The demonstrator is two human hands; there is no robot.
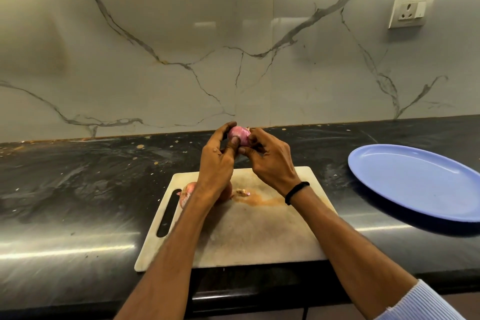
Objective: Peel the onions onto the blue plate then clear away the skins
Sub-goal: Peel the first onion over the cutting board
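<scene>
Both hands hold one pink onion (240, 134) raised above the far edge of the white cutting board (249, 231). My left hand (217, 161) grips it from the left, thumb pressed on its front. My right hand (270, 157) pinches at its right side, fingers curled. Two unpeeled onions lie on the board behind my left forearm, one (187, 193) near the handle slot, the other (226, 193) mostly hidden. A scrap of skin (242, 192) lies on the board. The blue plate (420, 179) sits bare on the counter at the right.
The black counter (78, 189) is streaked and speckled with crumbs. A marble backsplash rises behind it, with a wall socket (410, 9) at the upper right. An orange-brown stain marks the board's middle. The plate overhangs the counter's front edge slightly.
</scene>
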